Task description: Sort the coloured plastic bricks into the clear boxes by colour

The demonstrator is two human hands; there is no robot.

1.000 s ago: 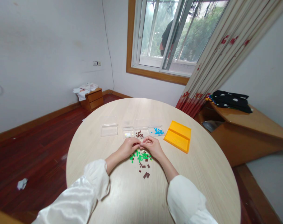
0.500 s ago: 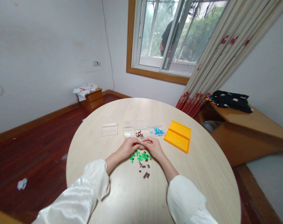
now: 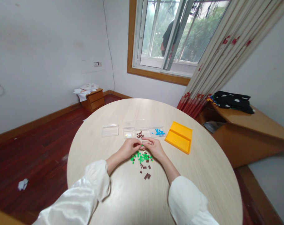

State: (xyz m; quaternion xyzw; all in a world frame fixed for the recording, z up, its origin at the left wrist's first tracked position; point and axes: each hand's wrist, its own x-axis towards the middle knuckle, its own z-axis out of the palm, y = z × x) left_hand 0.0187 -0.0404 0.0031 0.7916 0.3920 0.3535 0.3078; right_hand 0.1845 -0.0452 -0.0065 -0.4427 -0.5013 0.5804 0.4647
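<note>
Beside green bricks (image 3: 145, 157), left hand (image 3: 130, 147) and right hand (image 3: 155, 148) pinch a green piece (image 3: 142, 145).

Before me is a round table with a pale wood-grain top (image 3: 123, 193), and I take the loose heap of small bright green plastic pieces (image 3: 141, 157) as my marker. Flat dark brown rectangular pieces (image 3: 147, 176) lie scattered among the heap and on my side of it. Beyond the heap and to its left, I see a clear plastic rectangular box (image 3: 110, 131) and a smaller clear plastic box (image 3: 129, 131). Straight beyond it, and on to its right, runs more clear plastic boxing (image 3: 146, 134); I can't tell whether that is one container or two. Farther right of the heap lies an opened yellow plastic case (image 3: 178, 136).
</note>
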